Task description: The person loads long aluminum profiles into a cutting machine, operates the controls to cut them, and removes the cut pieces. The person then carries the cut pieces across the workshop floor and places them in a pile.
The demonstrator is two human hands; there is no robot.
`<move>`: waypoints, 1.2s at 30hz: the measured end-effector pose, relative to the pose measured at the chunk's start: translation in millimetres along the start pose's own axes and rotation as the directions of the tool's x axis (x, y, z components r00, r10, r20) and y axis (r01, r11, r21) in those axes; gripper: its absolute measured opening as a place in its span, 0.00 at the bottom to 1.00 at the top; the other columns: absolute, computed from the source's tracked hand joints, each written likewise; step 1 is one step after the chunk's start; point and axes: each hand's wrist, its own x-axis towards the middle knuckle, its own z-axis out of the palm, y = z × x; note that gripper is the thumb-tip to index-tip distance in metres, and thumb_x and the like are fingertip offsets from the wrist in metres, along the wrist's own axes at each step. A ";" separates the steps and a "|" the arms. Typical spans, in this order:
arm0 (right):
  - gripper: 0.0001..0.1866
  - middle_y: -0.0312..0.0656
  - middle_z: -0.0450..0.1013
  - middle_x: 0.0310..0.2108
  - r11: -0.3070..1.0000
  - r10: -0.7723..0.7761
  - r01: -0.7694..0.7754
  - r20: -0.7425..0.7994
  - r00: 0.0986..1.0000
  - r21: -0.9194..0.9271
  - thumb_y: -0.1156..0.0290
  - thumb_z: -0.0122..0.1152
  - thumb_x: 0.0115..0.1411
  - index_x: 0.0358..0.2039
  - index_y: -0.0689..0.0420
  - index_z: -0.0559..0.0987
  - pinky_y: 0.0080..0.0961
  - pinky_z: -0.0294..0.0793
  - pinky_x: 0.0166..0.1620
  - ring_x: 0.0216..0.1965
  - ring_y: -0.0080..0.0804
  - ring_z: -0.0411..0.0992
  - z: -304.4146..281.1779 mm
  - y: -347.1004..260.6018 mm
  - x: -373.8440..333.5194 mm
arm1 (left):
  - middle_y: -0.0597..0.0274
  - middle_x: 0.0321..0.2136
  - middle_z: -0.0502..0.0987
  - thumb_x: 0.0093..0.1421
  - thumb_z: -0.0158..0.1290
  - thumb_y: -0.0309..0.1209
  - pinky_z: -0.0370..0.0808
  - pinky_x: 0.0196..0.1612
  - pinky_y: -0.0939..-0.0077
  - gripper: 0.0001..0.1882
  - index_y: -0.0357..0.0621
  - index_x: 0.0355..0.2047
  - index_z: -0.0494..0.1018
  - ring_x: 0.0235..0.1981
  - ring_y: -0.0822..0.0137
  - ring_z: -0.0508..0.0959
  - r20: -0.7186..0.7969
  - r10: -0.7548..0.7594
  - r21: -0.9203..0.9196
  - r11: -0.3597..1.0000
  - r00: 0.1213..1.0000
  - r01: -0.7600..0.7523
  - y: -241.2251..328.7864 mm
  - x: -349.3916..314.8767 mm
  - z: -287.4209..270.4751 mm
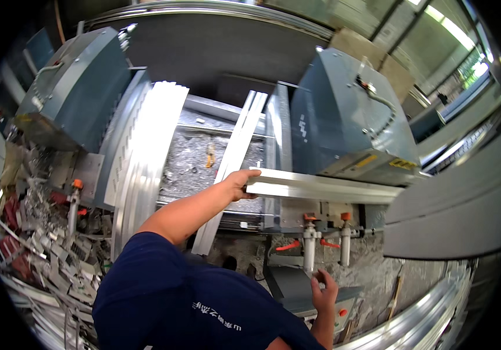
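My left hand [242,185] grips the near end of a long silver aluminium profile [326,185]. Its thumb lies on top and its fingers go underneath. The profile runs off to the right, in front of the right grey-blue machine head [352,116], its far end by a grey curved panel [449,204]. Low and to the right, my right hand [324,290] hangs with loosely curled fingers, thumb apart, holding nothing visible. It is close to a control box with a red button [343,312]. Two narrow profiles [240,140] lie lengthwise just beyond my left hand.
A stack of bright profiles [148,157] lies beside the left machine head [78,87]. Metal chips cover the bed [195,163] between the heads. Clamp cylinders with red levers [309,245] stand in front. Offcuts [75,256] pile up at left; long profiles [420,318] lie lower right.
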 end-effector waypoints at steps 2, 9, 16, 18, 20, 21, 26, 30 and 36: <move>0.19 0.45 0.79 0.37 0.989 -0.147 0.145 0.068 0.987 0.022 0.76 0.65 0.55 0.49 0.61 0.77 0.29 0.76 0.44 0.38 0.34 0.79 22.6 -20.0 41.2 | 0.52 0.47 0.77 0.61 0.59 0.38 0.75 0.50 0.44 0.21 0.42 0.52 0.71 0.47 0.55 0.78 -0.050 0.032 -0.002 0.999 0.998 -0.032 15.3 -27.0 -49.7; 0.37 0.50 0.71 0.54 0.868 -0.434 0.459 0.158 0.887 -0.188 0.67 0.77 0.45 0.56 0.58 0.72 0.41 0.69 0.58 0.56 0.51 0.68 103.5 -125.2 170.0 | 0.54 0.48 0.76 0.61 0.56 0.41 0.74 0.50 0.44 0.22 0.45 0.53 0.71 0.50 0.54 0.76 -0.136 0.090 0.069 0.994 0.987 -0.081 66.7 -102.1 -205.8; 0.59 0.48 0.57 0.67 0.628 -0.366 0.597 0.488 0.793 -0.500 0.54 0.81 0.39 0.68 0.58 0.56 0.43 0.45 0.73 0.71 0.46 0.50 159.2 -147.1 256.7 | 0.59 0.51 0.76 0.62 0.50 0.47 0.72 0.45 0.47 0.24 0.50 0.54 0.72 0.49 0.52 0.76 -0.126 0.148 0.132 0.983 0.981 -0.131 108.7 -160.9 -327.2; 0.61 0.46 0.61 0.64 0.639 -0.328 0.600 0.534 0.779 -0.482 0.53 0.81 0.39 0.69 0.57 0.55 0.44 0.47 0.72 0.68 0.45 0.55 161.0 -140.6 273.7 | 0.62 0.53 0.74 0.58 0.52 0.49 0.64 0.51 0.39 0.25 0.54 0.54 0.72 0.52 0.48 0.71 -0.160 0.147 0.122 0.984 0.976 -0.128 115.2 -161.8 -365.0; 0.60 0.46 0.68 0.57 0.637 -0.237 0.616 0.643 0.728 -0.463 0.54 0.81 0.39 0.69 0.55 0.56 0.45 0.56 0.68 0.61 0.46 0.64 162.3 -147.3 288.4 | 0.60 0.54 0.73 0.56 0.55 0.51 0.61 0.54 0.38 0.27 0.54 0.53 0.72 0.54 0.48 0.70 -0.148 0.132 0.186 0.977 0.980 -0.103 129.8 -171.3 -389.8; 0.59 0.46 0.70 0.54 0.638 -0.222 0.624 0.667 0.711 -0.452 0.55 0.81 0.38 0.68 0.54 0.57 0.44 0.60 0.65 0.58 0.47 0.67 167.6 -149.9 289.2 | 0.60 0.54 0.73 0.56 0.56 0.51 0.61 0.53 0.39 0.27 0.54 0.52 0.72 0.54 0.48 0.70 -0.163 0.137 0.203 0.974 0.977 -0.102 134.5 -173.0 -397.8; 0.51 0.48 0.73 0.45 0.645 -0.202 0.684 0.787 0.583 -0.342 0.56 0.81 0.37 0.60 0.53 0.64 0.42 0.73 0.50 0.47 0.50 0.74 178.4 -162.7 308.9 | 0.59 0.53 0.73 0.57 0.56 0.54 0.64 0.50 0.41 0.33 0.49 0.58 0.68 0.53 0.50 0.70 -0.325 0.198 0.226 0.966 0.925 -0.127 136.3 -183.5 -418.0; 0.49 0.51 0.72 0.44 0.663 -0.227 0.691 0.802 0.553 -0.288 0.57 0.79 0.36 0.59 0.55 0.65 0.43 0.75 0.46 0.43 0.52 0.75 179.9 -155.5 311.7 | 0.59 0.46 0.73 0.64 0.56 0.50 0.71 0.45 0.67 0.34 0.37 0.60 0.64 0.45 0.66 0.73 -0.542 0.751 0.723 0.645 0.378 -0.246 92.2 -203.2 -393.8; 0.46 0.51 0.75 0.43 0.733 -0.160 0.641 0.858 0.488 -0.228 0.54 0.82 0.34 0.53 0.55 0.70 0.45 0.75 0.45 0.43 0.54 0.76 178.4 -161.4 329.7 | 0.57 0.50 0.76 0.60 0.58 0.44 0.72 0.50 0.64 0.31 0.40 0.59 0.68 0.49 0.64 0.76 -0.420 0.407 0.122 0.911 0.811 -0.394 -54.3 -143.3 -310.3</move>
